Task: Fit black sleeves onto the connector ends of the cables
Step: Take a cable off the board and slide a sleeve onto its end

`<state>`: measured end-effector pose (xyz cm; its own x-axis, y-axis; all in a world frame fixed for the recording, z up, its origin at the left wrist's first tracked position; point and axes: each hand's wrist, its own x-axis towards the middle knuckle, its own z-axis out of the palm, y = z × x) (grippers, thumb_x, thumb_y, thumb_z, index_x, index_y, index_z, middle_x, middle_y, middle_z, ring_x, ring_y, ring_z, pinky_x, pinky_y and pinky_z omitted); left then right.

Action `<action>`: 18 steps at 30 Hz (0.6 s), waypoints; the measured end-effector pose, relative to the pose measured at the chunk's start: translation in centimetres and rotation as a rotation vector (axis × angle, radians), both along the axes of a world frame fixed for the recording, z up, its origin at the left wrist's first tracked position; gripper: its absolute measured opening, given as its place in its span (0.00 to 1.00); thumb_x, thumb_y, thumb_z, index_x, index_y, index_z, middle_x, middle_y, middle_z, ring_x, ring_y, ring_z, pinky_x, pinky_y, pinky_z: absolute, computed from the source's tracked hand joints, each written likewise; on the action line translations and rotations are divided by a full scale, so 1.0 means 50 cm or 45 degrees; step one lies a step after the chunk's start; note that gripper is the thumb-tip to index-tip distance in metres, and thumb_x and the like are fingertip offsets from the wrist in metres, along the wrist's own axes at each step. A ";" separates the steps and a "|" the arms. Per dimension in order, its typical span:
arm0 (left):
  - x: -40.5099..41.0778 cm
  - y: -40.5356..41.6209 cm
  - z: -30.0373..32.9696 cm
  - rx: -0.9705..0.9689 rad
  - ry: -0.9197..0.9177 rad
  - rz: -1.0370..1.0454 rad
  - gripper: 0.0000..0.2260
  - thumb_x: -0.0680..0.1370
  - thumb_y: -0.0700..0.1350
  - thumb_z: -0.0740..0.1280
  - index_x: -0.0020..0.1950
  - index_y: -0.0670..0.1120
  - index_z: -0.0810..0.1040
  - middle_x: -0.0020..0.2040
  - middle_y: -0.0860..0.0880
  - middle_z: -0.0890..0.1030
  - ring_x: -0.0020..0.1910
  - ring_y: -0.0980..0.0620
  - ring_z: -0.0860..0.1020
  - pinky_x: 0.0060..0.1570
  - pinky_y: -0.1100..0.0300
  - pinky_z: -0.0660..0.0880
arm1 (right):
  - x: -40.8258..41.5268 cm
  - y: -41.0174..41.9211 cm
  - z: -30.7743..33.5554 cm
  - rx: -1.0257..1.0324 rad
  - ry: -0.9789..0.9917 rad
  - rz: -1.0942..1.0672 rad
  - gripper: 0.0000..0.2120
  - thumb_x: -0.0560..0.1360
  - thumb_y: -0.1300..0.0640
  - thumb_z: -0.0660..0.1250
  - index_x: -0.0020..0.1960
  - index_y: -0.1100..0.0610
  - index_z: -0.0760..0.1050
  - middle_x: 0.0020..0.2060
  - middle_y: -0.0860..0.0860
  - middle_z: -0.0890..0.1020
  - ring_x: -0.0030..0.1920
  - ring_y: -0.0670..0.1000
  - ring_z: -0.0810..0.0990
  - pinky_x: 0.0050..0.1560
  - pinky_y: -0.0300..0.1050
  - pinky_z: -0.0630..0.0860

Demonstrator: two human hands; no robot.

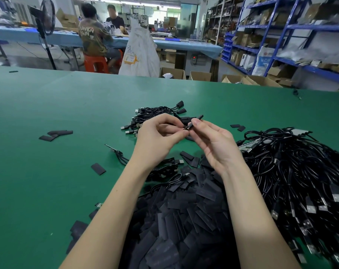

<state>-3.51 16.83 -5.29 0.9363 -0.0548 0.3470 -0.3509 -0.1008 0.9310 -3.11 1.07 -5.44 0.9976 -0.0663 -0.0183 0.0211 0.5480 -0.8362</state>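
Above the green table [48, 105] my left hand [159, 136] pinches the connector end of a black cable [187, 127] between thumb and fingers. My right hand [211, 138] pinches a black sleeve [197, 117] that points up and to the right, its near end meeting the connector. A heap of flat black sleeves [184, 210] lies between my forearms. A big bundle of black cables with USB plugs [292, 171] lies on the right. Behind my hands sits a smaller pile of cables [155, 113].
Loose sleeves [56, 134] lie scattered on the left and a pair [238, 127] on the right. Beyond the table's far edge stand cardboard boxes [199, 75], a white sack [140, 51], a fan [45, 18], blue shelving [281, 35], and two seated people [95, 35].
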 end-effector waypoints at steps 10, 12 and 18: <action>-0.003 0.000 0.004 0.090 -0.042 0.041 0.06 0.71 0.38 0.80 0.44 0.42 0.85 0.37 0.50 0.85 0.36 0.57 0.82 0.41 0.66 0.77 | -0.001 -0.006 0.002 -0.090 -0.032 -0.005 0.15 0.66 0.61 0.77 0.51 0.65 0.82 0.44 0.57 0.87 0.43 0.49 0.86 0.44 0.36 0.81; -0.002 0.000 0.004 0.104 -0.060 0.063 0.05 0.71 0.38 0.80 0.43 0.43 0.85 0.38 0.50 0.86 0.37 0.57 0.83 0.42 0.66 0.77 | 0.002 0.000 0.001 -0.104 -0.039 -0.025 0.08 0.71 0.64 0.75 0.49 0.64 0.82 0.43 0.56 0.87 0.42 0.48 0.86 0.44 0.36 0.81; -0.003 0.000 0.005 0.066 -0.032 0.070 0.05 0.71 0.37 0.80 0.43 0.43 0.85 0.38 0.49 0.86 0.37 0.57 0.83 0.41 0.66 0.77 | 0.003 0.005 0.000 -0.134 -0.043 -0.013 0.07 0.75 0.64 0.73 0.51 0.65 0.82 0.44 0.56 0.87 0.45 0.49 0.86 0.47 0.39 0.82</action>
<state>-3.64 16.81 -5.04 0.9294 -0.0224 0.3684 -0.3668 -0.1686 0.9149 -2.97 1.33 -5.43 0.9968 -0.0760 0.0228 0.0552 0.4567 -0.8879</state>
